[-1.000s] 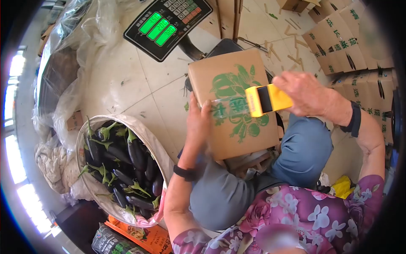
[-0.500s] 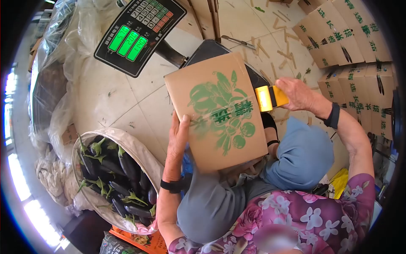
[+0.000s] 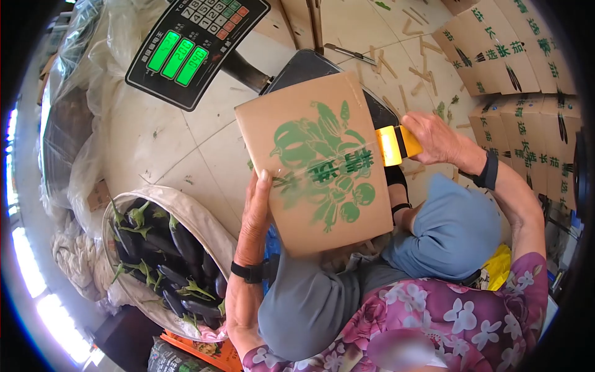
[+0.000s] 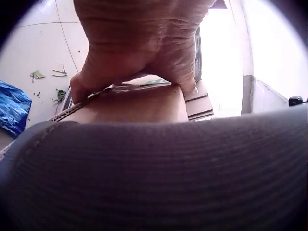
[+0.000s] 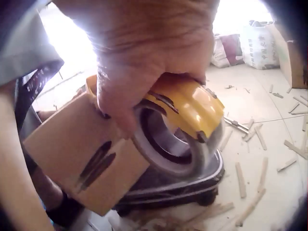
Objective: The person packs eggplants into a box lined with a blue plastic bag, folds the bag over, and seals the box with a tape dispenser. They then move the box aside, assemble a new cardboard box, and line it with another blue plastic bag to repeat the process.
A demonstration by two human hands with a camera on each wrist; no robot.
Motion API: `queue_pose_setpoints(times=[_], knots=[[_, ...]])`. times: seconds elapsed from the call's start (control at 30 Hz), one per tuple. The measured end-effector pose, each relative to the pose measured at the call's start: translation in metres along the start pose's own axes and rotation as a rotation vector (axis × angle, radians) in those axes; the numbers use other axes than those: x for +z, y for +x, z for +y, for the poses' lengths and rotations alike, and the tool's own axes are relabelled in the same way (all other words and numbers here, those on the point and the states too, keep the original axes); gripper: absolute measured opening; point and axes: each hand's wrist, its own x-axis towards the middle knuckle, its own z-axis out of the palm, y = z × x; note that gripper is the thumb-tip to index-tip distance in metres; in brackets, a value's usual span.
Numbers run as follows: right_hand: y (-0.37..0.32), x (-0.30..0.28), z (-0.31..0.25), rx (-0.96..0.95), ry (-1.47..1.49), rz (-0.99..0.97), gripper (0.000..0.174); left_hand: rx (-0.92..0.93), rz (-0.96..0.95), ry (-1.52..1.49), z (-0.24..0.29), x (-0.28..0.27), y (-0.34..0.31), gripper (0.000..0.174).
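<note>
A cardboard box (image 3: 322, 167) with green vegetable print lies tilted on the black scale platform (image 3: 304, 65); a clear tape strip crosses its top. The left hand (image 3: 252, 208) grips the box's left edge, its thumb on the top face; in the left wrist view the hand (image 4: 139, 43) spans the box end (image 4: 130, 106). At the box's right edge, the right hand (image 3: 437, 141) holds a yellow tape dispenser (image 3: 390, 147). The right wrist view shows the hand (image 5: 149, 53) curled over the dispenser (image 5: 190, 108), its clear tape roll beside the box's side (image 5: 91, 149).
The lit scale display (image 3: 180, 56) stands beyond the box. A lined basket of eggplants (image 3: 167, 254) is at left, stacked cartons (image 3: 496, 56) at right. A knife (image 3: 350, 54) and cardboard strips (image 3: 421, 74) lie on the floor.
The right hand has taken the dispenser from over the box's middle to its right edge. Box and left hand appear farther left and lower as the view shifted. The display's digits changed.
</note>
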Motion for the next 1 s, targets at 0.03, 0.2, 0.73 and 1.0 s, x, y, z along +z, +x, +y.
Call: queue_pose_setpoints(times=[0.03,0.2,0.73,1.0], knots=[[0.000,-0.003,-0.007,0.007,-0.012,0.015,0.055,0.005,0.008,0.000,0.004,0.000,-0.001,0.066],[-0.009,-0.037,-0.033,0.040,0.002,0.071,0.051,-0.111,-0.117,-0.318,0.003,0.018,0.013,0.065],[0.071,-0.098,-0.141,0.055,-0.282,-0.063,0.055,0.460,0.083,0.452,0.026,0.054,0.056,0.070],[0.084,-0.094,-0.150,0.035,-0.268,-0.010,0.056,0.492,-0.060,-0.073,0.057,0.081,0.054,0.062]])
